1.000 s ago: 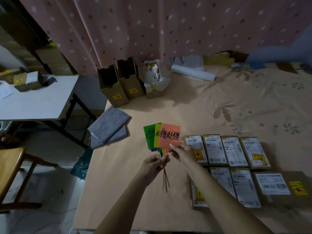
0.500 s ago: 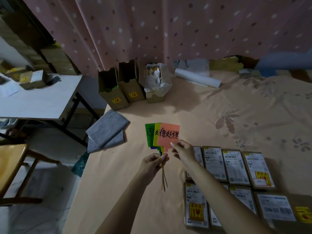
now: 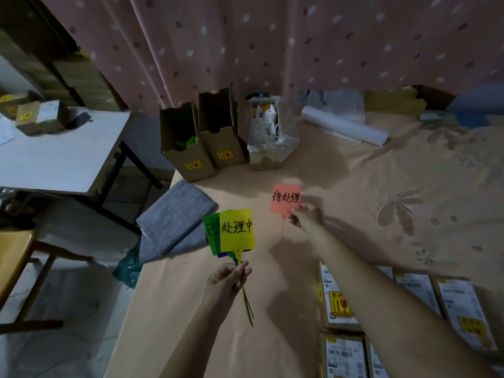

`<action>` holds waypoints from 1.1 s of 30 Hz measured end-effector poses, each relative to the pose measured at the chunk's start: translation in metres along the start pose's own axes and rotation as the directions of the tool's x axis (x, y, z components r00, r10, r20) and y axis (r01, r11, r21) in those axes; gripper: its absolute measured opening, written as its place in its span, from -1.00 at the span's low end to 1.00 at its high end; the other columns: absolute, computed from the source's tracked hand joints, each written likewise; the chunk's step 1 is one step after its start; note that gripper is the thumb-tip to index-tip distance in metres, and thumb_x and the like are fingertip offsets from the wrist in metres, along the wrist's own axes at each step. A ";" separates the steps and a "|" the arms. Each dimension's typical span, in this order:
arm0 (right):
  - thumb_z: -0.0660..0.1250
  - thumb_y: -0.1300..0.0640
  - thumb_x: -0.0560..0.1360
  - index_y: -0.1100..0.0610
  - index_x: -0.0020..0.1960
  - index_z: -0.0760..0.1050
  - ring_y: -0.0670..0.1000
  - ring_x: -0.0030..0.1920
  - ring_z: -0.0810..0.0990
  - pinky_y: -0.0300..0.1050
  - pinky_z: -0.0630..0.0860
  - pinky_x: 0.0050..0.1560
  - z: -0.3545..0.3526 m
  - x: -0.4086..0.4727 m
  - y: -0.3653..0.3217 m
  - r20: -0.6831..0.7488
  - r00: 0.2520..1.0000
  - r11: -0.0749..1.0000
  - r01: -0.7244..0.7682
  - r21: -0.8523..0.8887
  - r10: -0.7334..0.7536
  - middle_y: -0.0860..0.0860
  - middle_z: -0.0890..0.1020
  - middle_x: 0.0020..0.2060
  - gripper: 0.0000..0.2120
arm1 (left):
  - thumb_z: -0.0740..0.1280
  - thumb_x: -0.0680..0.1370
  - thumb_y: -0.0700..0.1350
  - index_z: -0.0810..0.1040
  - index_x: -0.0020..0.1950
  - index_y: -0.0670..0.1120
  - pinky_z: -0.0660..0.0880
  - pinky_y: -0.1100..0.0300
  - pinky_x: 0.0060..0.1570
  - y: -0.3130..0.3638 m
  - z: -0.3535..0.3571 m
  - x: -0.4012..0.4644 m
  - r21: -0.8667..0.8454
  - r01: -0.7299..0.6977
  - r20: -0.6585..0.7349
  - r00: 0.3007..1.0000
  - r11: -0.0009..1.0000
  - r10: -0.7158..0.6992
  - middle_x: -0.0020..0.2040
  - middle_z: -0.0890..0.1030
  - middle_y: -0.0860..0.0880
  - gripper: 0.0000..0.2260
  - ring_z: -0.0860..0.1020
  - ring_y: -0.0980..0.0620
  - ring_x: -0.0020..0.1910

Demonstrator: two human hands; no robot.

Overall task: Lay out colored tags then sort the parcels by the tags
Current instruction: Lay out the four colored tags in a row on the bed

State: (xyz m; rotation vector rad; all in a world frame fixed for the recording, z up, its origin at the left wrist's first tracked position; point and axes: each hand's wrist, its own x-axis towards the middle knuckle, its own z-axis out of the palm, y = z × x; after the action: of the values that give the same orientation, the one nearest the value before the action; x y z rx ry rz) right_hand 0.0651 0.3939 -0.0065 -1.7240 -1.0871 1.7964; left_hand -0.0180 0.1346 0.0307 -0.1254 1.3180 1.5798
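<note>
My left hand [image 3: 228,279] pinches the thin stems of a fan of tags: a yellow tag [image 3: 237,231] in front and a green tag [image 3: 210,233] behind it, both with black handwriting. My right hand [image 3: 305,217] holds a red tag [image 3: 285,198] by its lower right corner, out over the peach-covered table [image 3: 341,170] and apart from the others. Several brown parcels [image 3: 458,301] with white labels lie flat at the lower right, partly hidden by my right forearm.
Two open cardboard boxes [image 3: 188,148] and a plastic-lined box [image 3: 268,132] stand at the table's far left. A folded grey cloth [image 3: 171,222] lies at the left edge. A white roll [image 3: 345,128] lies at the back. A white side table [image 3: 62,154] and wooden chair [image 3: 13,257] stand left.
My right hand has pulled the red tag out of the fan and carried it up and to the right. The yellow tag now shows in front in my left hand.
</note>
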 end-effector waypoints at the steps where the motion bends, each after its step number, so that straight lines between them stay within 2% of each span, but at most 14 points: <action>1: 0.28 0.45 0.50 0.35 0.22 0.47 -0.13 -0.63 0.54 -0.29 0.51 -0.58 0.006 0.008 0.003 0.006 1.000 0.999 -0.013 -0.035 0.014 0.15 0.58 -0.32 -0.71 | 0.22 0.57 -0.39 0.47 -0.24 -0.26 0.57 0.32 -0.27 0.000 -0.003 0.002 0.001 0.002 -0.005 1.000 1.000 -0.002 -0.11 0.67 -0.18 -0.81 0.67 0.05 -0.20; 6: 0.32 0.42 0.50 0.34 0.23 0.52 -0.12 -0.57 0.58 -0.30 0.54 -0.51 0.021 0.015 0.017 0.053 0.999 0.983 -0.001 -0.183 0.011 0.21 0.63 -0.21 -0.70 | 0.21 0.57 -0.40 0.43 -0.32 -0.24 0.57 0.32 -0.26 0.001 -0.007 0.006 0.008 0.015 -0.003 1.000 1.000 -0.015 -0.18 0.69 -0.15 -0.74 0.67 0.06 -0.20; 8: 0.35 0.35 0.50 0.34 0.24 0.51 -0.03 -0.45 0.64 -0.18 0.63 -0.35 0.015 0.005 0.017 0.004 1.000 0.969 0.016 -0.245 -0.016 0.18 0.64 -0.16 -0.69 | 0.21 0.57 -0.39 0.44 -0.32 -0.25 0.57 0.32 -0.25 0.001 -0.004 0.007 0.014 0.022 0.016 1.000 1.000 -0.022 -0.18 0.69 -0.15 -0.74 0.66 0.06 -0.20; 10: 0.38 0.22 0.48 0.27 0.23 0.54 0.07 -0.31 0.70 -0.01 0.67 -0.15 0.004 -0.012 0.014 -0.069 0.991 0.924 0.082 -0.373 -0.115 0.12 0.68 -0.14 -0.67 | 0.21 0.57 -0.40 0.44 -0.32 -0.25 0.57 0.32 -0.24 -0.001 0.005 0.008 0.008 0.019 0.038 0.999 1.000 -0.019 -0.18 0.68 -0.15 -0.74 0.66 0.05 -0.19; 11: 0.38 0.15 0.48 0.24 0.20 0.57 0.07 -0.26 0.70 0.02 0.66 -0.11 -0.002 -0.024 0.012 -0.072 0.984 0.906 0.120 -0.405 -0.162 0.09 0.69 -0.14 -0.69 | 0.21 0.57 -0.40 0.44 -0.32 -0.25 0.57 0.31 -0.22 -0.002 0.010 0.007 0.013 0.019 0.060 0.998 1.000 -0.020 -0.19 0.67 -0.16 -0.74 0.66 0.04 -0.18; 12: 0.38 0.10 0.49 0.22 0.15 0.60 0.05 -0.24 0.70 -0.01 0.65 -0.12 -0.008 -0.038 0.010 -0.048 0.982 0.910 0.149 -0.386 -0.181 0.06 0.69 -0.15 -0.71 | 0.21 0.57 -0.39 0.45 -0.32 -0.25 0.57 0.30 -0.19 -0.002 0.016 0.006 0.028 0.023 0.084 0.996 0.999 -0.025 -0.21 0.66 -0.17 -0.75 0.64 0.03 -0.14; 14: 0.36 0.01 0.53 0.19 0.05 0.62 0.00 -0.24 0.64 -0.11 0.59 -0.24 -0.016 -0.072 0.009 0.095 0.984 0.961 0.165 -0.222 -0.148 0.02 0.66 -0.21 -0.75 | 0.21 0.57 -0.38 0.45 -0.31 -0.25 0.56 0.29 -0.15 -0.005 0.030 0.004 0.062 0.026 0.132 0.991 0.998 -0.034 -0.23 0.65 -0.17 -0.76 0.63 0.01 -0.09; 16: 0.37 -0.04 0.52 0.12 -0.07 0.62 -0.03 -0.23 0.61 -0.17 0.55 -0.25 -0.022 -0.107 0.007 0.225 0.966 0.983 0.154 -0.096 -0.129 -0.02 0.62 -0.26 -0.78 | 0.21 0.57 -0.39 0.44 -0.35 -0.25 0.56 0.29 -0.17 -0.007 0.044 0.000 0.062 0.032 0.182 0.982 0.998 -0.043 -0.25 0.65 -0.19 -0.72 0.65 0.02 -0.13; 17: 0.39 -0.03 0.51 0.10 -0.12 0.61 -0.05 -0.23 0.60 -0.18 0.55 -0.25 -0.025 -0.120 0.007 0.236 0.960 0.982 0.171 -0.078 -0.148 -0.04 0.61 -0.29 -0.81 | 0.21 0.57 -0.39 0.44 -0.37 -0.24 0.56 0.30 -0.20 -0.008 0.051 -0.003 0.058 0.037 0.212 0.976 0.998 -0.049 -0.25 0.63 -0.20 -0.70 0.65 0.03 -0.16; 19: 0.44 0.05 0.48 0.10 -0.16 0.59 -0.03 -0.21 0.63 -0.18 0.57 -0.25 -0.033 -0.138 0.010 0.183 0.964 0.979 0.202 -0.037 -0.192 -0.04 0.64 -0.30 -0.87 | 0.22 0.56 -0.39 0.43 -0.40 -0.22 0.55 0.30 -0.23 -0.012 0.062 -0.008 0.061 0.042 0.276 0.960 0.997 -0.057 -0.24 0.61 -0.22 -0.67 0.64 0.02 -0.19; 22: 0.46 0.15 0.46 0.16 -0.13 0.62 0.02 -0.19 0.65 -0.16 0.59 -0.19 -0.048 -0.153 0.011 0.087 0.978 0.980 0.182 0.078 -0.189 0.07 0.68 -0.21 -0.93 | 0.23 0.55 -0.39 0.41 -0.38 -0.23 0.54 0.30 -0.21 -0.019 0.078 -0.015 0.073 0.047 0.346 0.936 0.996 -0.070 -0.24 0.60 -0.23 -0.71 0.62 0.01 -0.17; 25: 0.50 0.20 0.42 0.23 -0.09 0.63 0.01 -0.29 0.60 -0.23 0.61 -0.23 -0.069 -0.160 0.008 -0.038 0.986 0.972 0.167 0.166 -0.163 0.12 0.66 -0.24 -0.88 | 0.23 0.56 -0.38 0.40 -0.35 -0.23 0.55 0.29 -0.22 -0.028 0.095 -0.023 0.095 0.060 0.393 0.915 0.994 -0.093 -0.24 0.61 -0.23 -0.73 0.64 0.02 -0.18; 28: 0.52 0.25 0.39 0.31 -0.05 0.62 -0.01 -0.41 0.55 -0.19 0.60 -0.27 -0.091 -0.166 0.006 -0.138 0.980 0.960 0.170 0.224 -0.142 0.15 0.63 -0.28 -0.81 | 0.22 0.56 -0.39 0.41 -0.37 -0.22 0.55 0.29 -0.22 -0.034 0.112 -0.034 0.114 0.056 0.430 0.897 0.992 -0.100 -0.29 0.62 -0.21 -0.71 0.64 0.02 -0.20; 33: 0.46 0.32 0.44 0.23 -0.16 0.55 -0.05 -0.46 0.54 -0.30 0.57 -0.37 -0.123 -0.167 -0.008 -0.095 0.983 0.948 0.178 0.263 -0.158 0.08 0.57 -0.34 -0.91 | 0.19 0.57 -0.39 0.52 -0.48 -0.16 0.56 0.28 -0.20 -0.047 0.136 -0.043 0.096 0.076 0.463 0.879 0.992 -0.112 -0.34 0.63 -0.17 -0.57 0.65 0.04 -0.23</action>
State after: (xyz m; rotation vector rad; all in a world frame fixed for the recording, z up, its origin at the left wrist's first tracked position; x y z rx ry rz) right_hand 0.2054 0.3026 0.1150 -1.4762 -0.8823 1.6757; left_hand 0.1038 0.2072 0.0800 0.2269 0.9705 1.3640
